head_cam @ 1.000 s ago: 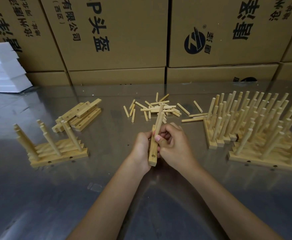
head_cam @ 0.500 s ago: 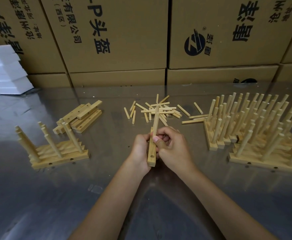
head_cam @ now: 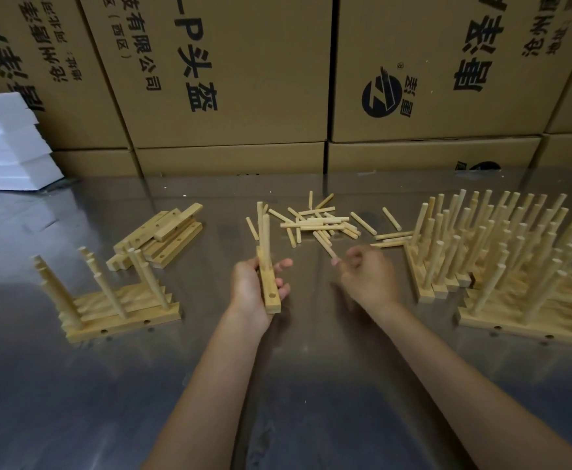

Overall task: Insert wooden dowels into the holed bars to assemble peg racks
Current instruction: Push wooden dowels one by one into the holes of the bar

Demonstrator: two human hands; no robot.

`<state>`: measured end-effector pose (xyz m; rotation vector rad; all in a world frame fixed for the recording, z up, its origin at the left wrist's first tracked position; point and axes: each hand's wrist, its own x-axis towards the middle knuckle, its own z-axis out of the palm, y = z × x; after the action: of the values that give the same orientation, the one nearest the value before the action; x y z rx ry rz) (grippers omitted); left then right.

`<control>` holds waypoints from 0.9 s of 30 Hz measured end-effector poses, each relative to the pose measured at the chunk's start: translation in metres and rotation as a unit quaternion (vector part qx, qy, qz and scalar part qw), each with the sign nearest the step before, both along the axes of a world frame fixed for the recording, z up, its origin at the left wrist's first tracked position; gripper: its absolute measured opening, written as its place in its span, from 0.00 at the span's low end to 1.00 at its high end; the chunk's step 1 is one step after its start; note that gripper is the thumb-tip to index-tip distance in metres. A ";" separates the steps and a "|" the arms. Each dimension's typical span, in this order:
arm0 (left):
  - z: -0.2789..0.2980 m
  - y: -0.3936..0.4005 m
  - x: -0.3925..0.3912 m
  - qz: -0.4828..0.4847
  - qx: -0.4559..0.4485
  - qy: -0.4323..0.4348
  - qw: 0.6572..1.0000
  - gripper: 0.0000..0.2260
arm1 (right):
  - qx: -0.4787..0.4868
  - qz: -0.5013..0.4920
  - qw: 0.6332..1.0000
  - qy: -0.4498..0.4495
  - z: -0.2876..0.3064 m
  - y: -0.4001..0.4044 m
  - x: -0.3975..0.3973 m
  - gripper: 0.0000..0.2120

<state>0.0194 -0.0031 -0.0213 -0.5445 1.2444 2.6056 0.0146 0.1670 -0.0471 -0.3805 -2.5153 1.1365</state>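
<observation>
My left hand (head_cam: 252, 288) grips a holed wooden bar (head_cam: 271, 293) held end-on toward me, with one dowel (head_cam: 265, 232) standing up out of its far part. My right hand (head_cam: 369, 276) is apart from the bar, over to the right, and its fingertips pinch the near end of a loose dowel (head_cam: 325, 247) at the edge of the dowel pile (head_cam: 318, 222). The picture of the right hand is blurred. A stack of bare holed bars (head_cam: 162, 235) lies to the left of the pile.
A few finished peg racks (head_cam: 118, 307) stand at the left and several more finished racks (head_cam: 501, 262) crowd the right. Cardboard boxes (head_cam: 230, 79) wall off the back, with white foam blocks (head_cam: 3, 147) at far left. The steel tabletop (head_cam: 298, 368) is reflective.
My right hand has let go of the bar and dowel and moved right to the loose pile. My left hand now holds the bar alone, shifted slightly left.
</observation>
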 end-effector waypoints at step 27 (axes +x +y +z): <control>0.000 0.007 0.009 -0.039 -0.049 -0.009 0.998 0.13 | -0.108 0.326 0.939 -0.020 0.057 -0.048 0.070 0.07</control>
<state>0.0289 0.0038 -0.0209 -0.5246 1.3661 2.4810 0.0850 0.1189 0.0100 0.4280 -2.6278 1.6557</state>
